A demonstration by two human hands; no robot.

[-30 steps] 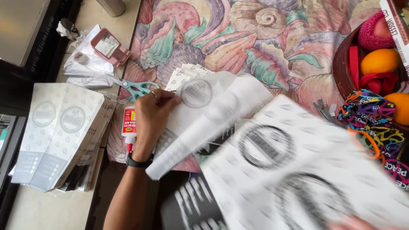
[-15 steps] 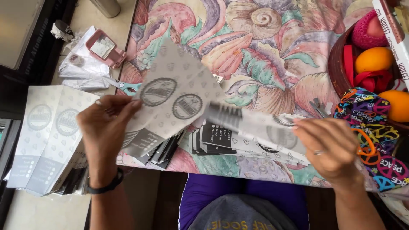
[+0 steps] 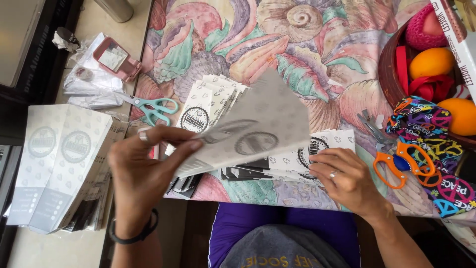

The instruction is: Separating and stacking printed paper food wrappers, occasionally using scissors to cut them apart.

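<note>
The left hand (image 3: 144, 168) is pinching a blurred grey printed sheet (image 3: 258, 124) lifted above the table's near edge, while the right hand (image 3: 347, 181) is pressing flat and open on a fanned stack of printed sheets (image 3: 297, 159) there, teal scissors (image 3: 153, 106) lying beyond the left hand and orange scissors (image 3: 396, 161) lying just right of the right hand.

Single head-worn view, looking steeply down from above the seated person's lap, close over the table edge (image 3: 317, 198) — shell-patterned cloth (image 3: 297, 49) filling the upper frame, both forearms entering from below — no second view.
</note>
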